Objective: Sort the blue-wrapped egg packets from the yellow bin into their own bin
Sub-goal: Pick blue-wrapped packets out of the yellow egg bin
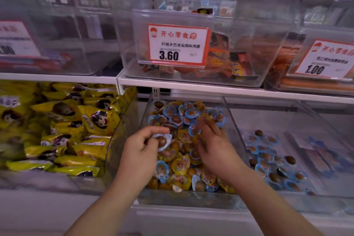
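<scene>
A clear bin (183, 200) on the lower shelf holds a mixed heap of yellow-wrapped egg packets (181, 165) and blue-wrapped ones (191, 114). My left hand (139, 151) hovers over its left side and grips a blue-wrapped egg packet (162, 141) with the brown egg showing. My right hand (214, 147) lies palm down on the heap, fingers spread and reaching among the packets; it is blurred. To the right, another clear bin (325, 188) contains only blue-wrapped egg packets (268, 159).
A bin of large yellow snack bags (67, 130) stands to the left. The upper shelf (210, 86) carries clear bins with price signs (177, 45), one reading 3.60. A tall clear divider (232, 120) separates the two egg bins.
</scene>
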